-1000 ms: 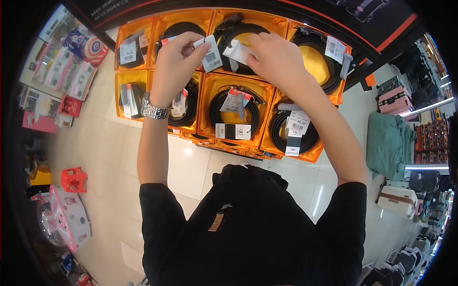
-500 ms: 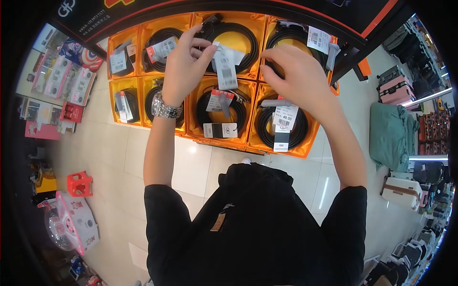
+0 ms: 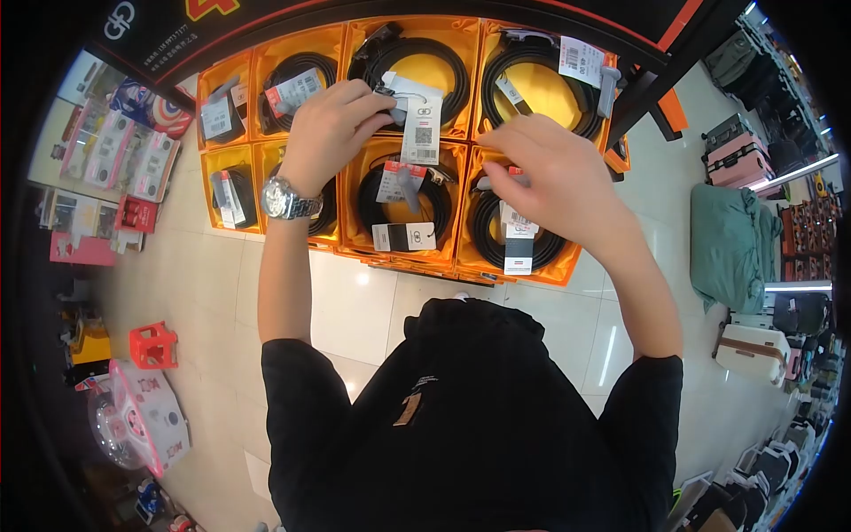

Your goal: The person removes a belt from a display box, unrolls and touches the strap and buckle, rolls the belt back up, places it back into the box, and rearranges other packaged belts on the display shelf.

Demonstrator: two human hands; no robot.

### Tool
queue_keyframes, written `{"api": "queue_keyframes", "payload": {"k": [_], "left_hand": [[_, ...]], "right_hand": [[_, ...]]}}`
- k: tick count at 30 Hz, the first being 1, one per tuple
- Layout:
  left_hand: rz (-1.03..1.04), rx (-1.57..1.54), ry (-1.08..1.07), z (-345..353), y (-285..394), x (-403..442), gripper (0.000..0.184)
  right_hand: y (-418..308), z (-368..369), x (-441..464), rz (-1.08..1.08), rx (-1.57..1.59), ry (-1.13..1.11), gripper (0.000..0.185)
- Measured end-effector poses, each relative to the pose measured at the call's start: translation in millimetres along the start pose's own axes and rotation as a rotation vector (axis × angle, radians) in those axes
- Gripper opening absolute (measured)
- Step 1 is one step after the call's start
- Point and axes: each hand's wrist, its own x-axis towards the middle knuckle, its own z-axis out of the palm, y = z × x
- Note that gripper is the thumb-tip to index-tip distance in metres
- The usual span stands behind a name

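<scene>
Coiled black belts lie in orange boxes with yellow lining. My left hand [image 3: 335, 133], with a silver watch on the wrist, has its fingers closed at the left edge of the top middle box, by a grey clip. White tags [image 3: 422, 124] hang beside its fingertips over the coiled belt [image 3: 456, 75]. My right hand [image 3: 558, 182] is above the boxes at the right, fingers apart and nothing in them. Beneath it is a tagged belt [image 3: 485, 232], partly hidden. Another belt [image 3: 441, 208] with a white and black tag lies in the lower middle box.
A black display frame [image 3: 292, 37] runs behind the boxes. At the left are a red stool [image 3: 153, 346] and a pink and white toy machine [image 3: 152, 418]. Suitcases [image 3: 752, 353] and a green covered pile [image 3: 731, 248] stand at the right.
My right hand has come away from the white tags and moved right and down, its fingers opening. My left hand has lowered slightly. The tags now hang over the top middle box, and the view has shifted.
</scene>
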Motion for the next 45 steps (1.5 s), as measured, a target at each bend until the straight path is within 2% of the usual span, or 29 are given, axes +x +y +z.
{"api": "queue_keyframes", "payload": {"k": [3, 6, 8, 19, 22, 25, 28, 32, 33, 34, 36, 37, 41, 45], "left_hand": [[0.017, 0.056, 0.049, 8.5, 1.4, 8.3, 0.010], [0.047, 0.110, 0.086, 18.6, 2.0, 15.8, 0.009], [0.045, 0.112, 0.071, 15.9, 3.7, 16.3, 0.009], [-0.052, -0.039, 0.021, -6.1, -1.4, -5.1, 0.017], [-0.046, -0.104, -0.008, -10.9, 7.1, -8.9, 0.026], [-0.194, -0.134, -0.157, -15.1, 25.4, -7.1, 0.039], [-0.156, 0.042, -0.067, -5.4, 28.0, -7.6, 0.039], [-0.262, 0.106, -0.090, -5.9, 32.3, -8.4, 0.034], [-0.289, 0.050, -0.014, -3.2, 35.4, -6.2, 0.023], [-0.286, 0.048, -0.016, -2.7, 38.4, -4.7, 0.023], [-0.436, 0.038, 0.000, -3.9, 43.6, -1.4, 0.025], [-0.416, 0.057, 0.073, -1.3, 45.6, 0.1, 0.028], [-0.390, 0.265, 0.121, 13.1, 53.1, 21.1, 0.027], [-0.400, 0.331, 0.105, 39.3, 55.2, 33.7, 0.028]], "right_hand": [[-1.2, 21.9, 21.2, -0.099, -0.193, -0.101, 0.023], [6.4, 44.2, 34.6, -0.210, -0.255, -0.105, 0.028], [9.9, 50.8, 39.9, -0.206, -0.308, -0.152, 0.031], [17.8, 56.5, 66.6, -0.340, -0.327, -0.083, 0.013], [23.4, 61.7, 70.5, -0.300, -0.281, -0.073, 0.012], [22.5, 61.7, 72.1, -0.299, -0.289, -0.086, 0.012], [23.9, 61.1, 73.4, -0.297, -0.273, -0.077, 0.014], [23.0, 37.8, 66.1, -0.305, -0.209, 0.013, 0.017], [23.7, 31.0, 61.2, -0.306, -0.190, 0.038, 0.014], [24.0, 24.0, 55.5, -0.308, -0.169, 0.064, 0.012], [23.3, 9.0, 41.2, -0.291, -0.147, 0.079, 0.014], [24.5, 2.2, 34.0, -0.255, -0.137, 0.068, 0.014], [39.5, -11.7, 9.8, -0.202, -0.083, 0.071, 0.015], [49.9, -27.8, -23.4, -0.188, -0.008, 0.061, 0.017]]}}
